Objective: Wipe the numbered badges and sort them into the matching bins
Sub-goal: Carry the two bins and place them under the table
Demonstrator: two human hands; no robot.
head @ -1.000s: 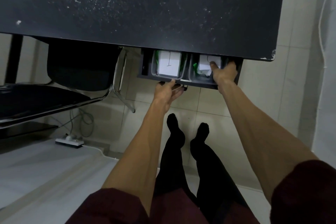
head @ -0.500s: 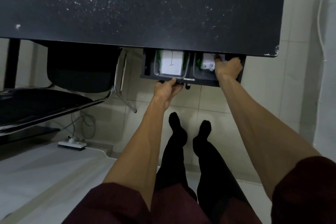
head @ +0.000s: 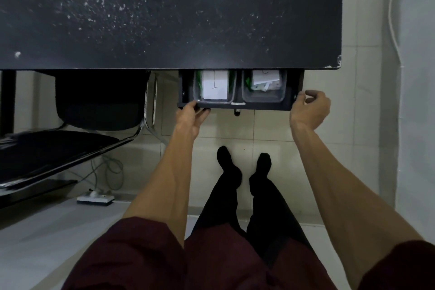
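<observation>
Left hand [head: 191, 116] curled on front-left corner of shallow black drawer [head: 237, 106]; right hand [head: 309, 108] loosely curled, thumb at its right corner, holding nothing else. Inside: two clear plastic bins [head: 263, 97] w/ white paper badges [head: 215, 86]; likely light, flimsy; lift by edges.

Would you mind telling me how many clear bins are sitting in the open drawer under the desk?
2. The left bin holds a white card marked 1, near the left hand. The right bin holds loose badges. The desk edge hides the drawer's back, so more may exist.
</observation>
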